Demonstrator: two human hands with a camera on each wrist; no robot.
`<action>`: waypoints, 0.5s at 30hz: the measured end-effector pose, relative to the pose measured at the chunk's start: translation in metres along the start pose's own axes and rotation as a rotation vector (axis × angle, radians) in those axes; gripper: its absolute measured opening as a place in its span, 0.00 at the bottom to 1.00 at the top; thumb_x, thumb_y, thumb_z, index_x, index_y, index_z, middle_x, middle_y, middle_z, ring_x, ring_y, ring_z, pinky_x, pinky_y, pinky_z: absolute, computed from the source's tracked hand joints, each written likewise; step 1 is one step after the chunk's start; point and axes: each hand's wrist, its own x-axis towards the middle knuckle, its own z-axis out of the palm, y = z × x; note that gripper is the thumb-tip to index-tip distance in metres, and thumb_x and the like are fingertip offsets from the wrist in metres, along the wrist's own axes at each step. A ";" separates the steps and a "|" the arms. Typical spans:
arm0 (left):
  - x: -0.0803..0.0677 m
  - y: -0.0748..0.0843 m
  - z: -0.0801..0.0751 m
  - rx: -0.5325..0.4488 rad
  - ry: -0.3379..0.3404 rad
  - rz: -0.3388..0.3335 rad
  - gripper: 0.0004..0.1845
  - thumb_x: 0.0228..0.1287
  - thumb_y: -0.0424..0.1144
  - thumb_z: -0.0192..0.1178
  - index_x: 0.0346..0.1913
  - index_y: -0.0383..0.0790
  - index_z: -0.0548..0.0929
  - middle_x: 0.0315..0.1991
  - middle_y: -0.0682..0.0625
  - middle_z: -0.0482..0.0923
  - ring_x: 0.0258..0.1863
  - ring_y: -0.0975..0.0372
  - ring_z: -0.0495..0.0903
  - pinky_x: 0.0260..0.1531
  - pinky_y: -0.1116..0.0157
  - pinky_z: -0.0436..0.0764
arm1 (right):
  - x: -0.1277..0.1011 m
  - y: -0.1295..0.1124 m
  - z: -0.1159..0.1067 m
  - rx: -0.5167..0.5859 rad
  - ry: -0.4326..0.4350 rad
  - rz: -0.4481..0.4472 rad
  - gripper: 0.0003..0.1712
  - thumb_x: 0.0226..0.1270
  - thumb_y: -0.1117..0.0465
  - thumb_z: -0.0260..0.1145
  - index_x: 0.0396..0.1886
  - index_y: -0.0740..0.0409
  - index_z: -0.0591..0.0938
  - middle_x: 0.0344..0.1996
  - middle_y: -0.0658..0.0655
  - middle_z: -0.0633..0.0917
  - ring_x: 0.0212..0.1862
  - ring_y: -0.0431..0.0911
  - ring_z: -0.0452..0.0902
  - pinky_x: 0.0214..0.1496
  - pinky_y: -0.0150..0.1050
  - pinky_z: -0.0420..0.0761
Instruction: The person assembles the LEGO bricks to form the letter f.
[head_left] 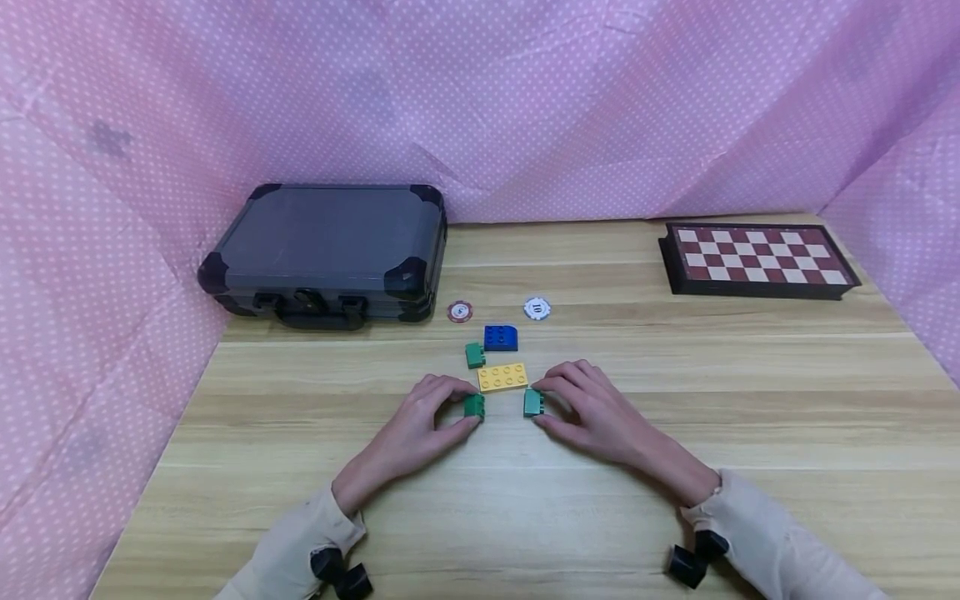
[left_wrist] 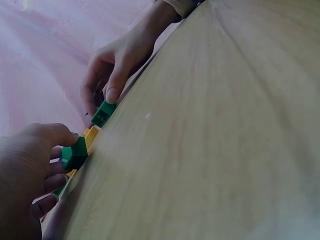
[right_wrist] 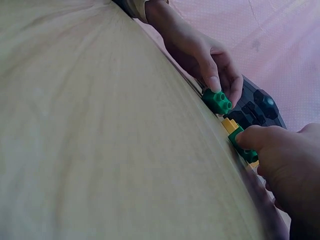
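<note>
My left hand (head_left: 420,423) pinches a green toy brick (head_left: 474,406) between thumb and fingers; its round studs (right_wrist: 223,100) show in the right wrist view. Opposite it, my right hand (head_left: 600,414) grips a second green brick (head_left: 533,402) by its ends, studs turned toward the palm. A gap separates the two bricks. Just beyond them a yellow brick (head_left: 502,377) lies flat, studs up, close to the fingertips of both hands. Behind it are a third green brick (head_left: 476,355), lying on its side, and a blue brick (head_left: 501,337) with one rounded corner.
Past the bricks lie a red-and-white poker chip (head_left: 460,312) and a white poker chip (head_left: 537,308). A grey case (head_left: 330,237) with black corners stands back left, a folded chessboard (head_left: 759,257) back right. Pink dotted cloth (head_left: 525,108) hangs behind the wooden table (head_left: 525,517).
</note>
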 end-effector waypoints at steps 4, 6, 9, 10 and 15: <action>-0.001 0.002 0.001 -0.019 0.004 -0.013 0.17 0.68 0.41 0.71 0.58 0.48 0.83 0.52 0.60 0.80 0.52 0.66 0.74 0.53 0.58 0.78 | 0.000 0.000 0.000 0.006 0.003 0.000 0.24 0.66 0.50 0.75 0.58 0.53 0.84 0.55 0.50 0.81 0.56 0.45 0.73 0.58 0.49 0.75; -0.001 0.004 0.001 -0.027 0.005 -0.018 0.18 0.68 0.41 0.71 0.59 0.48 0.83 0.51 0.59 0.80 0.52 0.65 0.74 0.52 0.58 0.79 | 0.000 -0.001 -0.001 0.006 0.004 -0.002 0.24 0.66 0.50 0.75 0.58 0.54 0.84 0.55 0.50 0.81 0.56 0.45 0.73 0.58 0.50 0.75; -0.001 0.006 0.003 -0.041 -0.003 -0.029 0.19 0.68 0.41 0.71 0.60 0.47 0.83 0.51 0.58 0.80 0.52 0.65 0.75 0.52 0.57 0.79 | 0.000 -0.001 -0.001 0.005 0.001 0.000 0.24 0.66 0.50 0.75 0.58 0.54 0.84 0.55 0.50 0.81 0.56 0.45 0.73 0.58 0.49 0.75; -0.001 0.006 0.003 -0.042 -0.006 -0.035 0.19 0.69 0.42 0.71 0.60 0.47 0.83 0.51 0.58 0.80 0.52 0.64 0.75 0.52 0.57 0.79 | 0.000 -0.001 -0.001 0.004 0.000 0.000 0.24 0.66 0.50 0.75 0.58 0.54 0.84 0.55 0.51 0.81 0.56 0.45 0.73 0.58 0.50 0.75; -0.002 0.009 0.006 -0.043 -0.009 -0.052 0.20 0.69 0.43 0.71 0.61 0.46 0.83 0.51 0.56 0.80 0.52 0.64 0.75 0.53 0.57 0.79 | 0.000 -0.001 -0.001 0.004 -0.003 0.003 0.24 0.66 0.50 0.75 0.58 0.53 0.84 0.55 0.51 0.81 0.56 0.45 0.73 0.58 0.50 0.75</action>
